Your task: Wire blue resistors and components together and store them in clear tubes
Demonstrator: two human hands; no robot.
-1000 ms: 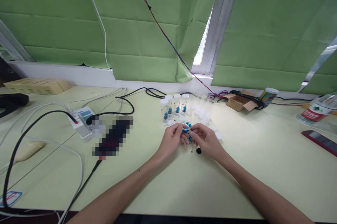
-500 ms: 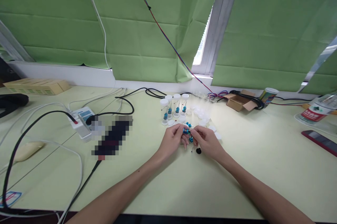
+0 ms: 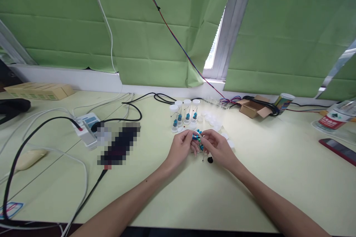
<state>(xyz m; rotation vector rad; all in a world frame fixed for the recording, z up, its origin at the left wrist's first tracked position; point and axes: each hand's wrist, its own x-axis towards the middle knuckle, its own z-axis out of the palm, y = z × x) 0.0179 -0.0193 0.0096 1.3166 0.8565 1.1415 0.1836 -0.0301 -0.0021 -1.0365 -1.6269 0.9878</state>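
At the middle of the pale green table (image 3: 178,192), just in front of the person, the left hand (image 3: 181,148) and the right hand (image 3: 220,148) meet fingertip to fingertip over a cluster of small blue components on thin wire leads (image 3: 196,137). Both hands are nearly closed: thumb and forefinger of each pinch the cluster from opposite sides, with the other fingers curled loosely beneath. The cluster sits between the two hands, lifted just clear of the table. A pinch from both sides seems suited to steadying such thin leads, though I cannot tell whether each hand grips a separate piece.

A small black round piece (image 3: 210,160) lies on the table just under the right hand. Just behind the hands, four clear plastic tubes with white caps (image 3: 183,115) stand upright in a row within easy reach, each with a blue component inside. Loose white round caps (image 3: 213,122) lie scattered to their right. Farther off are a white power strip (image 3: 85,127) at the left, an open cardboard box (image 3: 250,107) near the window and a red phone (image 3: 338,150) at the right.
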